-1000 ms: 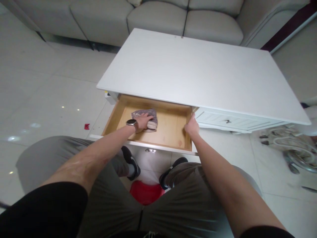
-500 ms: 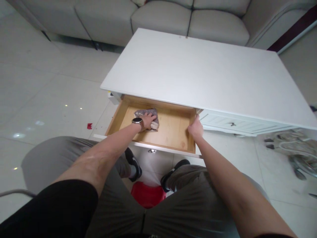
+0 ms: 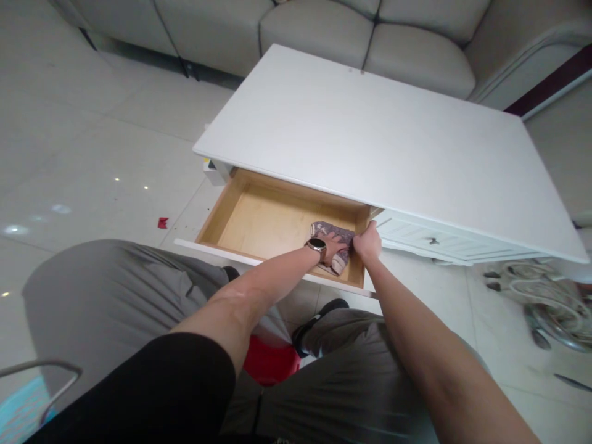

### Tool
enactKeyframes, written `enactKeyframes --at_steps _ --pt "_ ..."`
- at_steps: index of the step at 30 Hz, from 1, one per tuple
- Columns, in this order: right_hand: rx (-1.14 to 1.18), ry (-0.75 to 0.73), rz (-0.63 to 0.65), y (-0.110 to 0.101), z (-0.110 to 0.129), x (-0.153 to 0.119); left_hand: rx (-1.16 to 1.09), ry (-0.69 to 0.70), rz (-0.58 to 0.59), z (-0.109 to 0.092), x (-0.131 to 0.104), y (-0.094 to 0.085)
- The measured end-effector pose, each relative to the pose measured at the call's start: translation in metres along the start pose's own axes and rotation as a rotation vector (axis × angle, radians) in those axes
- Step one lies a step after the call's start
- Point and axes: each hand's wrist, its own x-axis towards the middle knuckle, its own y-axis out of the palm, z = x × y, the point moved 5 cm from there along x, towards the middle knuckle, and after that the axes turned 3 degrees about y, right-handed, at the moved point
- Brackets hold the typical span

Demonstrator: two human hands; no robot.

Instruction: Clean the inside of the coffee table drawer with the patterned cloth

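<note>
A shallow wooden drawer [image 3: 259, 213] is pulled out from the white coffee table [image 3: 370, 135]. Inside it, near the right wall, lies a rumpled purple-grey patterned cloth [image 3: 341, 264]. My left hand [image 3: 330, 245], with a watch on its wrist, rests flat on the cloth with fingers spread. At the drawer's right side my right hand [image 3: 368, 242] is closed over the top edge of the wall, beside the cloth; its fingertips are partly hidden.
A second drawer front [image 3: 430, 237] with a knob is closed on the right. Behind the table stands a grey sofa [image 3: 319, 31]. Something red [image 3: 271, 362] is on the floor between my legs, and a red scrap [image 3: 163, 222] lies at left. Hose-like coils [image 3: 546, 296] lie at right.
My left hand has slid the cloth across the drawer bottom from the left-middle to the right side. The right hand keeps its place on the drawer wall. The view has shifted slightly.
</note>
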Motion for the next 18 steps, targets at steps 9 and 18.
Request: enactKeyframes --at_steps 9,18 --pt "0.045 0.024 0.024 -0.001 0.001 -0.002 -0.058 -0.415 -0.153 0.132 -0.088 -0.023" --pt "0.055 0.033 0.03 0.001 0.001 -0.001 0.008 -0.664 -0.149 0.217 -0.179 -0.016"
